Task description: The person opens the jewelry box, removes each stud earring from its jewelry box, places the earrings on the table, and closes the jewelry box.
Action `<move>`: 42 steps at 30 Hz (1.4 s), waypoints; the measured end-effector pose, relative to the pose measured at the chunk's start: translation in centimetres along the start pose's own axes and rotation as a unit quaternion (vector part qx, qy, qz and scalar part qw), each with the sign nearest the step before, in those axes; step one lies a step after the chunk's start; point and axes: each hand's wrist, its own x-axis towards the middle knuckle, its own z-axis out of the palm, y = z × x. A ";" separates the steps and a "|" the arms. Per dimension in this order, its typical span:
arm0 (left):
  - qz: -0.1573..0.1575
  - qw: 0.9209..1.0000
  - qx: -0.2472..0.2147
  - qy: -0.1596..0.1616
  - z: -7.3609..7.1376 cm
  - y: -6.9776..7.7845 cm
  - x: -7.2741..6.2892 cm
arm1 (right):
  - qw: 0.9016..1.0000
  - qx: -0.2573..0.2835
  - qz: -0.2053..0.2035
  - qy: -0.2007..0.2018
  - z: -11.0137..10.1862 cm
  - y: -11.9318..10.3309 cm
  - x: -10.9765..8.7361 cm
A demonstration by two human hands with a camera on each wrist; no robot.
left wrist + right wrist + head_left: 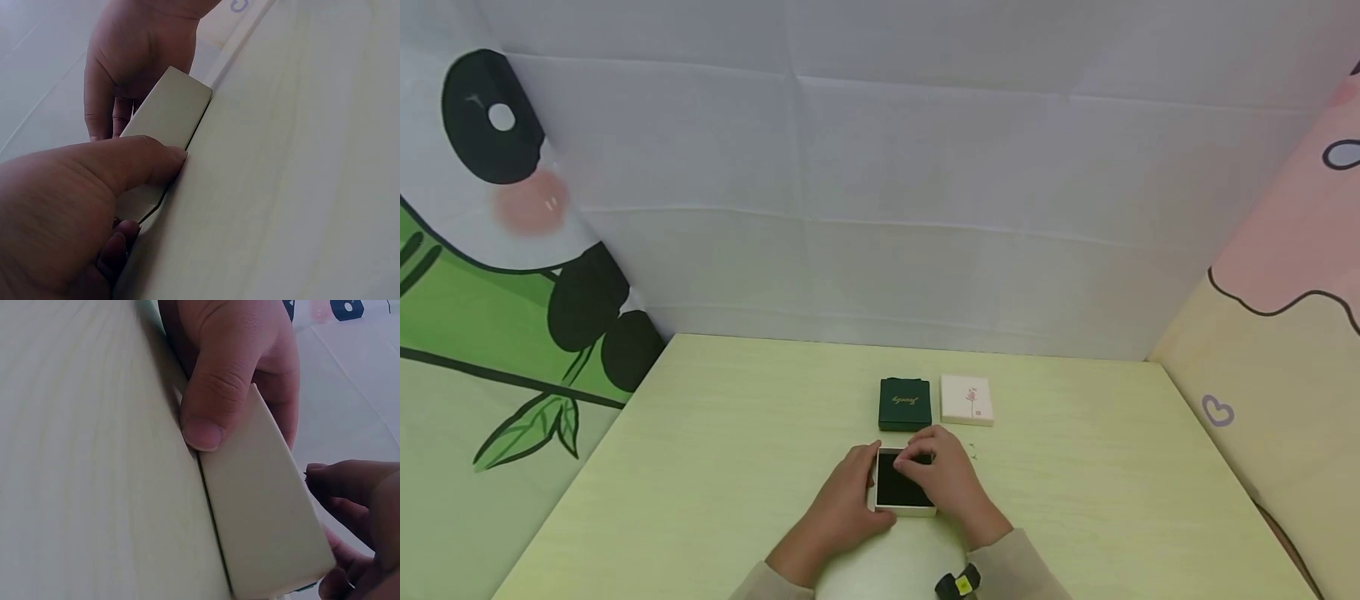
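A small white box with a black inner pad rests on the table, its top uncovered. My left hand grips the box at its left side, thumb along the near wall. Over the black pad, my right hand has thumb and forefinger pinched together. In the right wrist view a tiny dark piece shows at the fingertips of that hand; its kind is too small to tell. Tiny shiny pieces lie on the table just right of the right hand.
Behind the box lie a dark green pouch-like case with gold lettering and a white lid with a pink flower print. The pale wooden table meets a white cloth backdrop; printed cloths hang at both sides.
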 end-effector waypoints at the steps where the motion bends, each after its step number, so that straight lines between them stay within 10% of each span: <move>1: 0.000 1.000 0.000 0.000 0.0 0.0 0.0 | 1.000 0.001 0.000 0.000 -0.1 -0.1 0.0; 42: -0.011 1.000 -0.011 -0.004 0.0 -0.2 0.0 | 0.994 -0.030 0.054 0.089 -4.6 1.2 0.1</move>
